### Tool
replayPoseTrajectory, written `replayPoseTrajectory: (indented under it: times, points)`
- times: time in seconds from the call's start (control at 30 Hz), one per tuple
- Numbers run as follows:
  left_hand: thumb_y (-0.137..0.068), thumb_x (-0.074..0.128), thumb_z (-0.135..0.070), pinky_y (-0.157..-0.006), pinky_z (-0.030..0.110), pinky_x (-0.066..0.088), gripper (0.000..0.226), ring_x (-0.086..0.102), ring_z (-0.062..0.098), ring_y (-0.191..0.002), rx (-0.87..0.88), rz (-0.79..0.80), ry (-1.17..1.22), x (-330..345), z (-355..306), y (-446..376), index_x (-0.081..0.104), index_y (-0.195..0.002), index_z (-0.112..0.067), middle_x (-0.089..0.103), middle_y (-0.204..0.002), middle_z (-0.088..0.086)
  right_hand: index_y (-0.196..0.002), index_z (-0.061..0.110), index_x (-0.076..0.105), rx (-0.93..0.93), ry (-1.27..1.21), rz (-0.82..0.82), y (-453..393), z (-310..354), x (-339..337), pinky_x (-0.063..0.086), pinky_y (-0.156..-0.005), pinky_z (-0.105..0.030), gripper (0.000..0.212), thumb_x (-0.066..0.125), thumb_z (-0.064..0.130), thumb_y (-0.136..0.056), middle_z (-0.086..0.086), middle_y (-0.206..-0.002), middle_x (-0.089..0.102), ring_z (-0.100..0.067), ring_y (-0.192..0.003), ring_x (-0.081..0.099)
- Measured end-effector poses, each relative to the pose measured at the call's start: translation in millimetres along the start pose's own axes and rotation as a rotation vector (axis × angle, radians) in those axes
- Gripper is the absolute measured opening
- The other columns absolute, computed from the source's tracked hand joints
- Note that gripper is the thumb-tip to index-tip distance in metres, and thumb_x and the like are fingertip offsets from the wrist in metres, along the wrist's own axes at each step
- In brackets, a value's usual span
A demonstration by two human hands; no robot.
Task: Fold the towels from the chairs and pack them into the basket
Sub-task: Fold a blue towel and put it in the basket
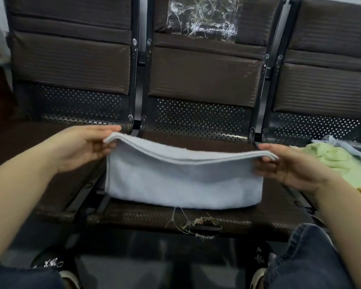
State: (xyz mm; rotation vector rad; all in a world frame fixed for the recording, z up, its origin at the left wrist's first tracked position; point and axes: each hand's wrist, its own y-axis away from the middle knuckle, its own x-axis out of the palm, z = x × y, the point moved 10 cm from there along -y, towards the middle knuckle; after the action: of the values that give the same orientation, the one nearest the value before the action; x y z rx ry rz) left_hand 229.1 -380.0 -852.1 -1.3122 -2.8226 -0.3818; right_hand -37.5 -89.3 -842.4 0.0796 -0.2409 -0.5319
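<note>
We've got our left hand [86,146] pinching the left corner of a fluffy pale blue towel [183,180], folded into a thick rectangle with stacked edges up top, its bottom resting on the brown ribbed middle chair [204,78]. Our right hand [290,163] pinches the other corner. Crumpled green and blue towels [338,161] sit piled on the right seat. No readable writing anywhere.

Three dark brown seats [200,71] are standing joined in a row, backs perforated low down; the middle seat's front edge [198,224] is fraying, perhaps torn.
</note>
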Motion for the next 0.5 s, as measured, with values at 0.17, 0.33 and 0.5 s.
replayPoseTrajectory:
  times: [0.17,0.33,0.5]
  points:
    - [-0.095,0.047,-0.006,-0.079,0.019,0.042,0.026,0.065,-0.002,-0.073,0.123,-0.135,-0.026,-0.2,-14.5,-39.9,0.066,-0.099,-0.023,0.072,-0.077,-0.016,-0.098,0.021,0.066,-0.170,-0.050,-0.270,-47.5,10.4,-25.2,0.047,-0.080,-0.027,0.031,0.069,0.032,-0.069,0.008,-0.081,0.067,-0.007,-0.080,0.064]
    - [-0.089,0.060,-0.004,-0.095,0.023,0.032,0.029,0.054,0.011,-0.112,-0.064,-0.135,-0.383,18.5,39.8,-79.5,0.068,-0.111,-0.022,0.066,-0.110,-0.004,-0.102,0.012,0.069,0.002,0.451,-0.545,-74.9,-49.1,-41.8,0.042,-0.069,-0.019,0.015,0.065,0.020,-0.089,0.005,-0.084,0.065,-0.004,-0.073,0.055]
    - [-0.087,0.063,0.000,-0.074,0.012,0.043,0.027,0.053,0.013,-0.099,-0.197,-0.097,-0.609,43.6,81.4,-104.4,0.071,-0.108,-0.014,0.061,-0.107,0.003,-0.082,0.013,0.069,0.181,0.581,-0.501,-95.6,-93.0,-41.6,0.042,-0.077,-0.023,0.008,0.068,0.020,-0.087,-0.001,-0.090,0.067,-0.014,-0.091,0.059]
